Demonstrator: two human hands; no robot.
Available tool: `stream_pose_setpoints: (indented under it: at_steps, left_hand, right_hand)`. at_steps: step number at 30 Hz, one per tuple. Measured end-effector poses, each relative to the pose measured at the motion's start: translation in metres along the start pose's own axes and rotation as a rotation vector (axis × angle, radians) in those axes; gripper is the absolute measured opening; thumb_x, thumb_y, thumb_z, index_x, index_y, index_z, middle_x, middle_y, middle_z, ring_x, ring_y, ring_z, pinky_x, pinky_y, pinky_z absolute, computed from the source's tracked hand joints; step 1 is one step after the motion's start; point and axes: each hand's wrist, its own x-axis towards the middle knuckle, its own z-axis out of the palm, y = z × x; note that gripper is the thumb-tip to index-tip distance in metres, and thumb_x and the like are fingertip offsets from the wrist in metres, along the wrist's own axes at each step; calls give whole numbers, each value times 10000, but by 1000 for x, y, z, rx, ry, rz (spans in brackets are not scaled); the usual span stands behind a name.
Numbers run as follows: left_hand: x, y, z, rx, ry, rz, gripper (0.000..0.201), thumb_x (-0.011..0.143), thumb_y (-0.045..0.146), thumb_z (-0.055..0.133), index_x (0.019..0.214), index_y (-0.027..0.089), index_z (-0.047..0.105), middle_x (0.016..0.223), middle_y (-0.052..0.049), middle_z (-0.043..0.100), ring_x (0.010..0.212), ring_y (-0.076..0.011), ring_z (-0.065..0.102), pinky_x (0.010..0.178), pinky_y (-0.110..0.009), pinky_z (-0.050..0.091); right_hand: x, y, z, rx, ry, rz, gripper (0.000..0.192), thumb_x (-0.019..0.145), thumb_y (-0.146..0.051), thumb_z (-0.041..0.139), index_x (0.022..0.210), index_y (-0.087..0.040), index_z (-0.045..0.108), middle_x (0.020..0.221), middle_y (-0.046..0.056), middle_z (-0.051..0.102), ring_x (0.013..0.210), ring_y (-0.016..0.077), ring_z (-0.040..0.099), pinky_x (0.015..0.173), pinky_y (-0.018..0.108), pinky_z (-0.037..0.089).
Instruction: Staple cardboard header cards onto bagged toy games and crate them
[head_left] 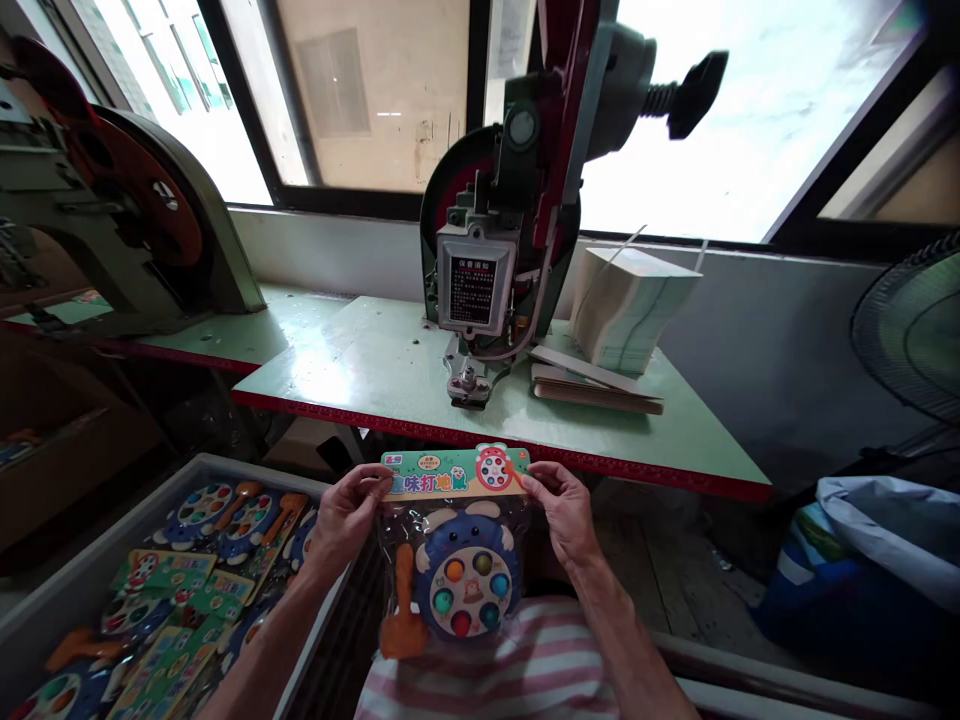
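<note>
My left hand (354, 508) pinches the left end of a green printed header card (450, 474). At the card's right end, my right hand (561, 505) grips it between thumb and fingers. Below the card hangs a clear bag holding a blue animal-shaped toy (466, 575) with coloured round buttons and an orange toy hammer (405, 610). The bagged toy is upright over my striped lap. Just beyond the card, the head of a stapling machine (469, 385) stands above the table edge, apart from the card.
A pale green table (352, 345) with a red edge carries a stack of cards (637, 310) and several flat cards (596, 388). A grey crate (202, 465) of bagged toys stands at left. Another machine (135, 210), a fan (911, 330) and a blue sack (817, 590) are around.
</note>
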Motion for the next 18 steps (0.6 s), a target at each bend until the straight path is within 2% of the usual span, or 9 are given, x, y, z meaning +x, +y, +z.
stream_pose_setpoints:
  at_steps: [5,9,12,15,18]
  left_hand:
    - [28,6,20,10,-66,103,325,738,455,835,906,199,725,688,-16,740,565,-178,682,544,-244,506]
    - [73,23,48,15,-150,177,287,765,426,795,912,200,696,677,-2,732,557,-171,686,540,-236,499]
    - [112,38,73,10,-201,183,310,766,449,768,908,198,653,645,0,719,528,-176,685,534,-258,524]
    - [148,47,93,2,-231,183,338,731,445,780,887,196,614,593,-5,701,478,-182,664,504,-280,528]
    - [174,49,104,12,-243,206,337,720,412,791,877,199,582,571,0,686,439,-151,615,456,-245,472]
  right_hand:
    - [20,-25,-7,12,73,-111,360,595,-425,958,778,-205,740,744,11,728,645,173,651,534,276,543]
    - [51,-52,-12,20,117,-196,384,558,-423,972,754,-196,731,717,4,714,634,163,646,561,281,549]
    - [78,-68,-13,14,136,-209,416,522,-437,975,733,-186,717,669,3,694,580,160,626,545,295,538]
    - [104,-76,-12,7,191,-218,448,469,-441,979,713,-177,712,640,4,676,555,157,601,519,295,513]
    - [123,-79,-10,-4,230,-240,450,448,-436,974,697,-168,711,635,6,669,547,148,579,504,281,480]
